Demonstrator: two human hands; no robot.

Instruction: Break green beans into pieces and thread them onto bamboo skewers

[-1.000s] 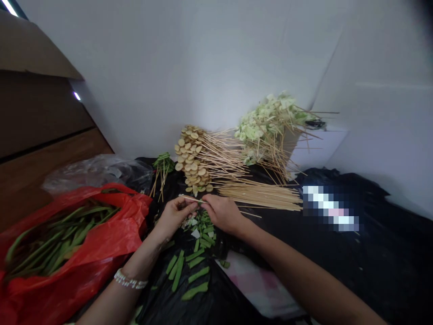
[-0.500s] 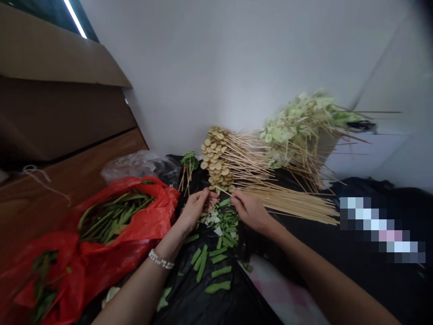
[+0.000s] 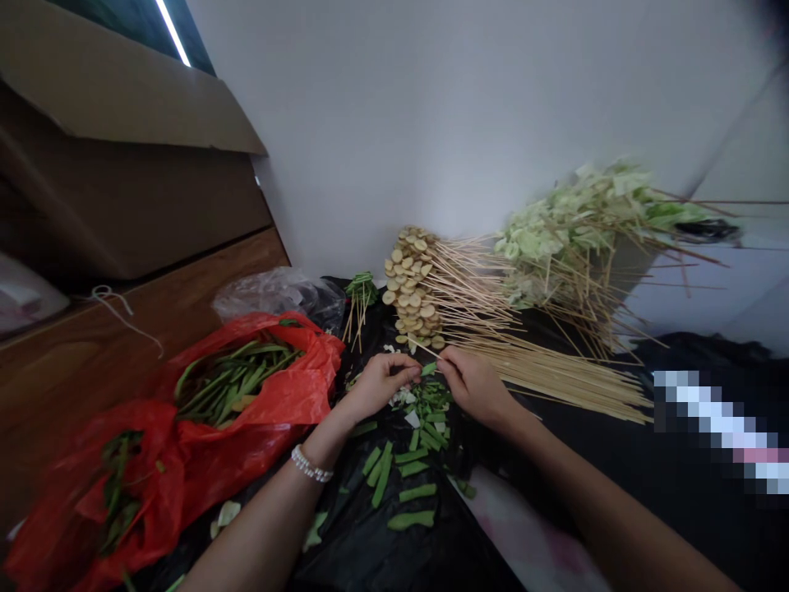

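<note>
My right hand (image 3: pixel 477 385) is closed around a thin bamboo skewer (image 3: pixel 424 347), whose bare tip points up and left. My left hand (image 3: pixel 383 385) has its thumb and forefinger pinched at the end of a cut green bean piece (image 3: pixel 429 369), just below the skewer. Under both hands lies a pile of chopped green bean pieces (image 3: pixel 431 403) with small white bits among it. Larger bean pieces (image 3: pixel 417 493) are scattered nearer me on black plastic (image 3: pixel 370 559).
Potato-slice skewers (image 3: pixel 410 279) are stacked against the wall, beside bare skewers (image 3: pixel 567 382). Leafy cabbage skewers (image 3: pixel 560 222) heap up at right. Bean skewers (image 3: pixel 361 288) lie at the back. A red bag (image 3: pixel 271 411) of long beans stands left, near a cardboard box (image 3: pixel 185 197).
My left hand has moved right and its fingers have closed at the bean piece. The right hand keeps the skewer. The view has shifted slightly left.
</note>
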